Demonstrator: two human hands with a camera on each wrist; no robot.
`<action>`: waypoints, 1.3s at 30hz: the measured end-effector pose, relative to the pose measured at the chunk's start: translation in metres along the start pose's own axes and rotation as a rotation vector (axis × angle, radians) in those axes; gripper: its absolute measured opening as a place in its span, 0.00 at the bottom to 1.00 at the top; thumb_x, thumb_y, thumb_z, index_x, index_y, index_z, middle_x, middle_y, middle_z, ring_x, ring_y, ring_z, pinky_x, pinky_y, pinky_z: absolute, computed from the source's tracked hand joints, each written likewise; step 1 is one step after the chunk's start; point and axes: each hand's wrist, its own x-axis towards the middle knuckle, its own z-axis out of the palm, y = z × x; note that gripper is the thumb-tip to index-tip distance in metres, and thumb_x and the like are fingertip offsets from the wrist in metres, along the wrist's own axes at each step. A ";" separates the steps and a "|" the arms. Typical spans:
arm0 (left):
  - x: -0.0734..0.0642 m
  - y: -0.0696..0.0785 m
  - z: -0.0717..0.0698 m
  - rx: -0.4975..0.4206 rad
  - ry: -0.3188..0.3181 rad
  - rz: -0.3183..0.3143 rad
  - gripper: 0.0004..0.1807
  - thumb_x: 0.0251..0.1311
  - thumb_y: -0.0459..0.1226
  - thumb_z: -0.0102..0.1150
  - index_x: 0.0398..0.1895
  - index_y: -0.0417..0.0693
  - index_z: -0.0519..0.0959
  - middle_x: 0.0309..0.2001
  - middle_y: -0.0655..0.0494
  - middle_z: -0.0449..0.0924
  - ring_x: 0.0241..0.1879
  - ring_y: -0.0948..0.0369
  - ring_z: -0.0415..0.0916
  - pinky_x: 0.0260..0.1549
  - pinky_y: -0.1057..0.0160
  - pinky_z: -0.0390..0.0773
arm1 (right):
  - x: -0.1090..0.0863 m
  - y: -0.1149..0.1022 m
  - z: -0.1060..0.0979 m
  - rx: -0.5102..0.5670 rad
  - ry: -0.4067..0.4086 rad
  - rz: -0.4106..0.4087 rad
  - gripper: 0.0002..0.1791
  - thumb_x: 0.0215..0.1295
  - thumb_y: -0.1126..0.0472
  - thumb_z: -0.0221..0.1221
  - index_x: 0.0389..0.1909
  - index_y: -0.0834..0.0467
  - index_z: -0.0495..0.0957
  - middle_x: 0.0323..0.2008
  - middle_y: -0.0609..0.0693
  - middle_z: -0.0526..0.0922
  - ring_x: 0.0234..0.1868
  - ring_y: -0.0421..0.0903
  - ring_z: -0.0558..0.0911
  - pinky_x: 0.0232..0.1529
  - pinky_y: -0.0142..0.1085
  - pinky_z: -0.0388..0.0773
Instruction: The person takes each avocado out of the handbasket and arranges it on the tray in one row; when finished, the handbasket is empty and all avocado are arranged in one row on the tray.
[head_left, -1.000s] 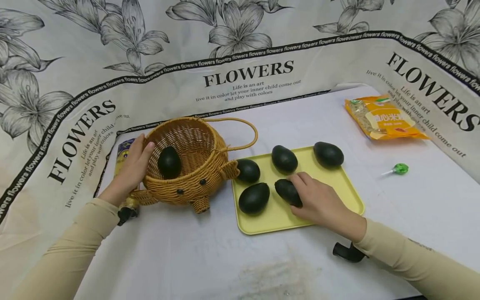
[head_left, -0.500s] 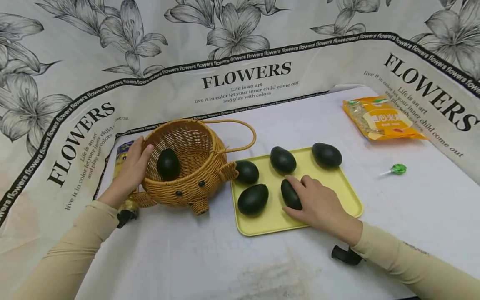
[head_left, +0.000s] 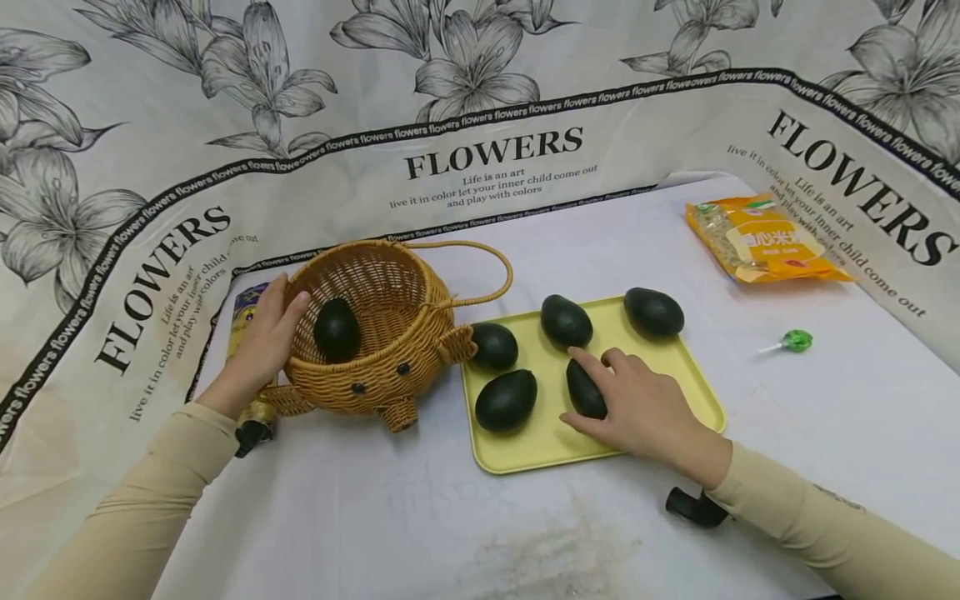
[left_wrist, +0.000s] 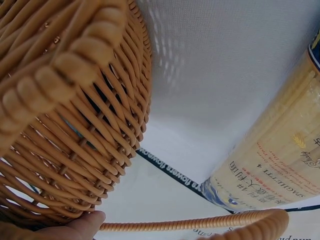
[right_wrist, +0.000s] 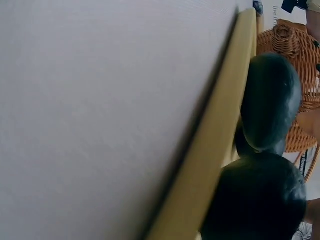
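Observation:
My left hand (head_left: 262, 337) holds the left rim of a wicker basket (head_left: 375, 385) with an animal face, its thumb over the edge. In the left wrist view a fingertip (left_wrist: 87, 225) shows against the weave. One dark avocado (head_left: 337, 331) lies inside the basket. Over the yellow tray (head_left: 536, 454), my right hand (head_left: 648, 408) is spread around another avocado (head_left: 585, 390), its thumb stretched out and away from it. The right wrist view shows that avocado (right_wrist: 257, 200) large at the bottom. Several more avocados (head_left: 506, 401) lie on the tray.
A spaghetti pack (left_wrist: 272, 145) lies left of the basket, partly behind my left hand. An orange snack bag (head_left: 768, 239) and a green lollipop (head_left: 797, 340) are at the right. The basket's handle (head_left: 480, 244) arcs toward the tray. Flower-printed cloth (head_left: 495, 192) hangs behind.
My right hand's thumb and fingers have spread wider around the avocado, which has turned and shifted slightly right on the tray. The left hand and basket have stayed in place.

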 end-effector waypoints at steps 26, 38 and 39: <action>0.004 -0.002 -0.006 0.003 -0.015 -0.017 0.42 0.70 0.59 0.27 0.75 0.45 0.30 0.75 0.40 0.27 0.74 0.39 0.28 0.68 0.34 0.36 | 0.060 -0.013 -0.072 0.097 0.031 -0.115 0.38 0.63 0.35 0.51 0.69 0.49 0.60 0.62 0.56 0.69 0.60 0.56 0.72 0.41 0.53 0.78; 0.007 -0.003 -0.008 0.007 -0.015 -0.006 0.42 0.70 0.59 0.28 0.75 0.44 0.30 0.75 0.39 0.27 0.74 0.39 0.29 0.68 0.35 0.37 | 0.090 -0.042 -0.080 0.134 -0.007 -0.179 0.38 0.61 0.35 0.54 0.69 0.48 0.60 0.64 0.53 0.68 0.61 0.53 0.71 0.39 0.51 0.79; 0.007 -0.003 -0.008 0.006 -0.015 -0.006 0.42 0.70 0.59 0.28 0.75 0.44 0.30 0.75 0.39 0.27 0.74 0.39 0.29 0.68 0.35 0.37 | 0.092 -0.045 -0.080 0.133 -0.009 -0.189 0.38 0.62 0.35 0.53 0.69 0.48 0.60 0.64 0.53 0.68 0.62 0.52 0.71 0.39 0.51 0.79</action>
